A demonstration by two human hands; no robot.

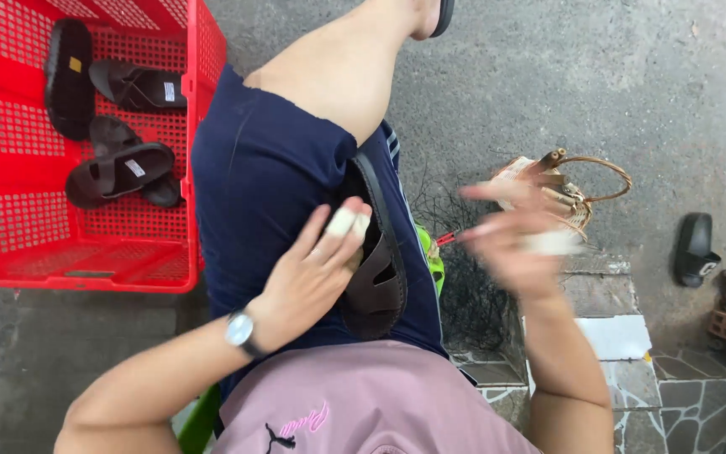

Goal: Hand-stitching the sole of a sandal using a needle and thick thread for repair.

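A red plastic crate [18,227] stands on the concrete floor at the far left, holding four dark sandals [119,172]: one lying sole-up by its left wall, one near its back wall, and two overlapping in the middle. A fifth dark brown sandal [378,269] rests on the person's lap, on the navy shorts [262,176]. The left hand [317,269] lies flat beside it, fingers released, two taped fingertips [348,222] touching the sandal's strap edge. The right hand [518,240] hovers well apart to the right, blurred, so I cannot tell its grip; a thin red-handled tool [447,239] shows just beside it. One woven basket [569,189] sits on the floor beyond that hand, and one black slide [695,248] lies near the right edge.
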